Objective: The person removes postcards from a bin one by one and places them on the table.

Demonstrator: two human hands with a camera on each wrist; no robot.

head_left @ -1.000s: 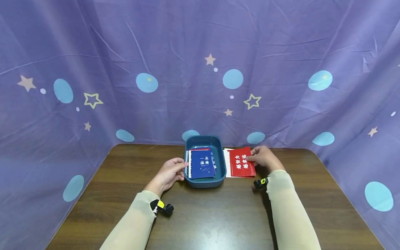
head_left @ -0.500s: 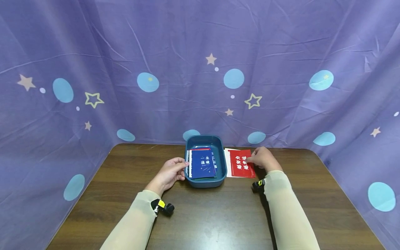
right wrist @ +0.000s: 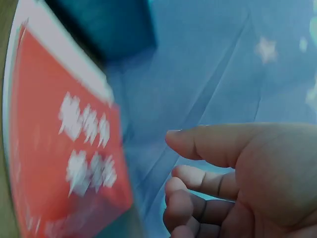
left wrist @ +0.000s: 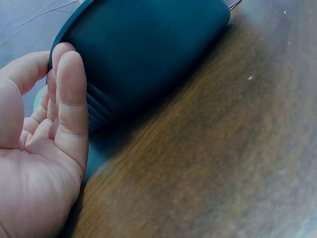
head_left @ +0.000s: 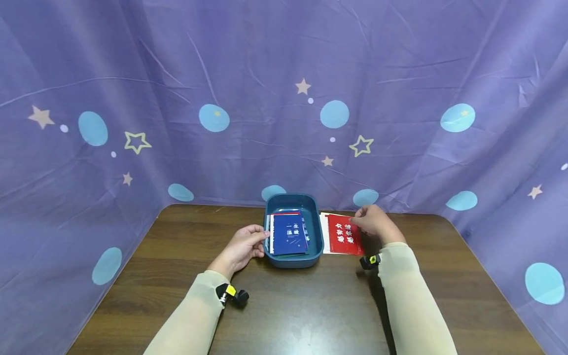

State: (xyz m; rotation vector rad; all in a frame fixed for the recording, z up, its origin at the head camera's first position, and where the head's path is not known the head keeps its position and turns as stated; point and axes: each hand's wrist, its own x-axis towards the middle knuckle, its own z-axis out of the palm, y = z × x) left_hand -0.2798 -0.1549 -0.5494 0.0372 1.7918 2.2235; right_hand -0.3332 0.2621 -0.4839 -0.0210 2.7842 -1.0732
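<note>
My left hand (head_left: 241, 249) pinches the left rim of a dark teal plastic bin (head_left: 295, 261). In the left wrist view its thumb lies over the rim and its fingers lie against the outer wall (left wrist: 143, 44). Inside the bin is a stack of cards, a blue card (head_left: 284, 241) with white lettering on top. To the bin's right, a red card (head_left: 345, 239) with white lettering lies over a white card (head_left: 325, 236). Above the red card's upper right corner is my right hand (head_left: 376, 222). Its thumb and fingers stand apart from the card in the right wrist view, with nothing between them.
A brown wooden table (head_left: 301, 315) carries the bin and cards. Behind it and along the sides hangs a purple curtain (head_left: 266, 59) with stars and blue dots. Each wrist wears a small black camera, such as the left wrist camera (head_left: 239, 297).
One second ago my right fingers held the red card's right edge. The card has settled flat on the pile, and the right hand has come up off it. The left hand keeps its hold.
</note>
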